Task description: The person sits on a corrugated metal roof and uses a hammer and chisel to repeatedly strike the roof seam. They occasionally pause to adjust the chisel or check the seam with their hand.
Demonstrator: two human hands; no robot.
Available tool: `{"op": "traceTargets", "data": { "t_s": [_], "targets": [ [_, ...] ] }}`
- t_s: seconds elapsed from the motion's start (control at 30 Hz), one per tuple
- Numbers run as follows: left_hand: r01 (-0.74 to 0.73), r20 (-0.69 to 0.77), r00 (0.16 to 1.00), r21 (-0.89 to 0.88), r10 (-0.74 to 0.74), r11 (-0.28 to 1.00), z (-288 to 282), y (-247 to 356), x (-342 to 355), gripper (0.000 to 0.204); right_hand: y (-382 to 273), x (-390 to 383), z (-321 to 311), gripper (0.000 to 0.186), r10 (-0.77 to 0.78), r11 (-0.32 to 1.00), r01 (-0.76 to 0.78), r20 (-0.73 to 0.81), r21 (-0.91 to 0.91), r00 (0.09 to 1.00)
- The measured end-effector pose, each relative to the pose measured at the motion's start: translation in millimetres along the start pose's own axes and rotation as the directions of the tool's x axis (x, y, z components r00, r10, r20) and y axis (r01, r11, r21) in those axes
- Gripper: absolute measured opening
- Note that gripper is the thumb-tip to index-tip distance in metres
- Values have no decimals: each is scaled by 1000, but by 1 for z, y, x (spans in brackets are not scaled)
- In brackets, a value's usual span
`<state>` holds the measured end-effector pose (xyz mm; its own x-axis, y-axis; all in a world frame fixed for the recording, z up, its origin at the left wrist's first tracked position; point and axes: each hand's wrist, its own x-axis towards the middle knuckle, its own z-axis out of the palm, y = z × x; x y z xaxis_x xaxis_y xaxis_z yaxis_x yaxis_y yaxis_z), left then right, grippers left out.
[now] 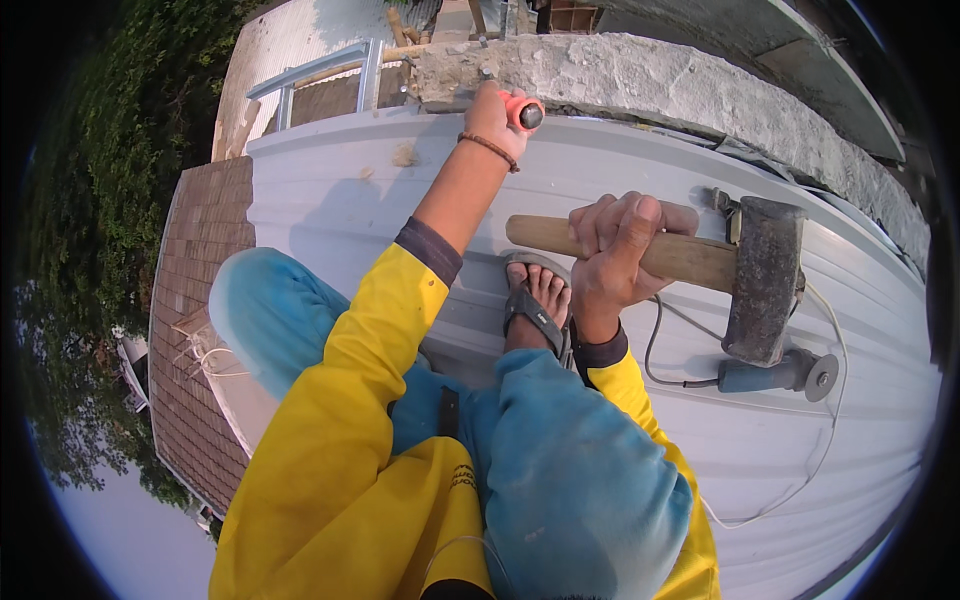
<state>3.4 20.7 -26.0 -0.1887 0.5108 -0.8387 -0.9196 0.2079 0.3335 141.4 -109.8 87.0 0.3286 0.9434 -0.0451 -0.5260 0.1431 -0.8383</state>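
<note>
My left hand (486,122) is closed round a chisel (531,116) with an orange hand guard, its dark struck end toward me. The arm is stretched forward to the rough concrete beam (640,72); where the chisel's tip meets the beam is hidden behind the hand. In my right hand (622,252) is a club hammer (766,282), gripped by its wooden handle. Its heavy, dark, worn head points right, raised above the roof sheet and apart from the chisel.
An angle grinder (765,374) with its cord lies on the ribbed white metal roof (620,420), right of my sandalled foot (537,300). A pale cable (835,420) curves past it. Metal framing (370,75) stands at the far left, a brown tiled roof (200,330) below. Trees grow beyond.
</note>
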Motion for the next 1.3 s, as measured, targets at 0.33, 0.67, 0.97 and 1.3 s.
{"op": "traceTargets", "data": {
  "t_s": [0.33,0.67,0.97,1.3],
  "targets": [
    [-19,-8,1000,-7,19,1000,-1,-5,13,15,-28,4,-7,23,173,968,-167,19,-187,985],
    [8,-5,1000,-46,-8,999,-1,-5,20,20,45,-16,-16,17,447,766,-325,96,-554,889],
    [-25,-19,1000,-30,25,999,2,-8,15,17,-6,10,-1,23,-68,992,79,-107,101,992],
    [-61,-14,998,1,61,998,3,-10,18,17,-12,3,-17,22,248,948,-244,-5,-202,969]
  ]
}}
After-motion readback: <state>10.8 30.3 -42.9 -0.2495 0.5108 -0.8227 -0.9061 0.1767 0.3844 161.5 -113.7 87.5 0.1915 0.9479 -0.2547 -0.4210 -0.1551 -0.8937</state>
